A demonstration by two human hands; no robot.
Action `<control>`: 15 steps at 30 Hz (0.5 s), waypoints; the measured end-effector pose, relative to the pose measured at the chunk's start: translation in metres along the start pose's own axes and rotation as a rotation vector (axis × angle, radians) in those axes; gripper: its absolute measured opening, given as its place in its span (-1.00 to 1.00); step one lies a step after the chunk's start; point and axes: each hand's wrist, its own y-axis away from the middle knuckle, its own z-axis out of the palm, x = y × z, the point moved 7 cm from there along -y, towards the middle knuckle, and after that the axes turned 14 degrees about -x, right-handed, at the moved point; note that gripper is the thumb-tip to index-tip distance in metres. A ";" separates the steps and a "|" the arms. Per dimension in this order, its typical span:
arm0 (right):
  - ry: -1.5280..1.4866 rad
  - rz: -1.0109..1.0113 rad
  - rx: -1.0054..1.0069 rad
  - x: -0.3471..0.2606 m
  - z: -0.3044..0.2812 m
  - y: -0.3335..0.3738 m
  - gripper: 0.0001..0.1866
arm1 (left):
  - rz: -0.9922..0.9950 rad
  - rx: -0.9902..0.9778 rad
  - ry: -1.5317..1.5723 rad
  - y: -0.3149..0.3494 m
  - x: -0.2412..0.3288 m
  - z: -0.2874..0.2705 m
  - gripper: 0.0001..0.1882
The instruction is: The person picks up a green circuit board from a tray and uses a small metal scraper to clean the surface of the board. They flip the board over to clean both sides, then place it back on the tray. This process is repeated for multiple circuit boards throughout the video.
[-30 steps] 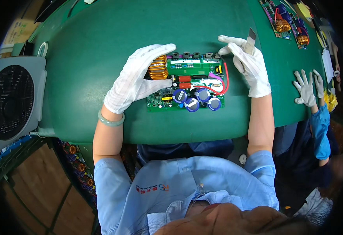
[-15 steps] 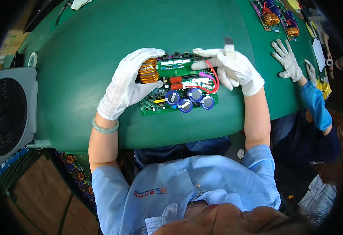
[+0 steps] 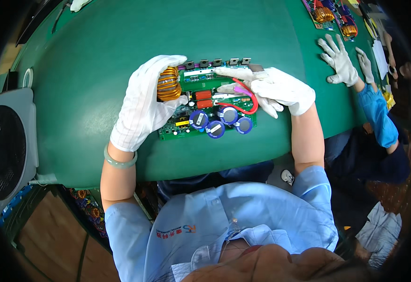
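Observation:
A green circuit board (image 3: 205, 85) lies on the green table mat. My gloved left hand (image 3: 142, 101) wraps round its left end, thumb and fingers on either side of a copper-wound coil (image 3: 169, 85). Over the board's right part is my gloved right hand (image 3: 283, 91), index finger stretched along the upper side. It grips a small flat tool (image 3: 256, 68); only the dark grey end shows. A red wire (image 3: 253, 107) loops beside those fingers. Blue round capacitors (image 3: 215, 129) stand along the near side, and black transistors (image 3: 217, 62) line the far edge.
A fan-like grey device (image 3: 8, 141) with a round black grille stands at the left. More boards with copper coils (image 3: 324, 15) lie at the far right. Nearby, a co-worker's gloved hand (image 3: 339, 63) rests on the mat, with a blue sleeve (image 3: 378, 115) behind it.
My right hand has tipped the tool down, so its dark end moves from pointing up to beside the board's far edge. The board and my left hand appear slightly farther left.

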 end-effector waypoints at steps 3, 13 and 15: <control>0.040 -0.011 0.029 0.005 -0.006 0.001 -0.30 | -0.005 0.003 0.009 -0.001 0.003 -0.003 -0.30; -0.044 0.009 0.307 0.010 -0.006 0.024 -0.39 | -0.082 -0.050 0.060 0.003 -0.005 0.008 -0.25; -0.083 -0.007 0.333 0.016 -0.001 0.021 -0.42 | -0.126 -0.034 0.065 0.011 -0.010 0.007 -0.27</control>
